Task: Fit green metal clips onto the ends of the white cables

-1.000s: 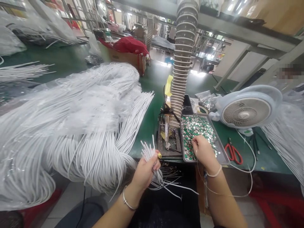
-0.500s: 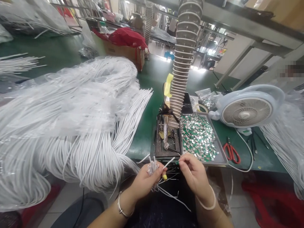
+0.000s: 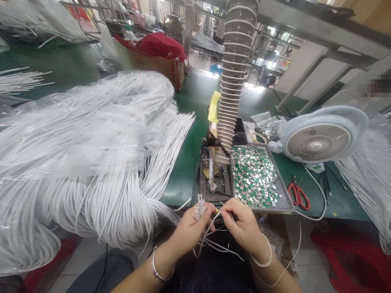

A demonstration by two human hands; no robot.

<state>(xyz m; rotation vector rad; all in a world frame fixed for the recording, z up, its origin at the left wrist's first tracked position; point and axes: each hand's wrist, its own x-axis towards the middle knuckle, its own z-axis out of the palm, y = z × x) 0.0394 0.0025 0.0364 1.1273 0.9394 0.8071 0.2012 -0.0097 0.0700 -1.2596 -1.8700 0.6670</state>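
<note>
The left hand [image 3: 191, 232] is clenched around a small bunch of white cables [image 3: 200, 208], whose cut ends stick up just above the grip and whose loose lengths hang below it. The right hand [image 3: 244, 226] sits just beside it, its grip pinched on a thin white wire [image 3: 211, 228] that arcs down from the fingertips [image 3: 224, 211] across the gap between the hands. Just past the right grip lies a metal tray [image 3: 288, 204] heaped with small green and silver pieces, and a dark metal fixture [image 3: 215, 193] stands just past the left grip, both on the green table [image 3: 180, 191]. A huge bundle of white cables [image 3: 91, 171] in clear plastic lies left of the left hand, and red-handled scissors [image 3: 298, 196] lie well right of the right grip.
</note>
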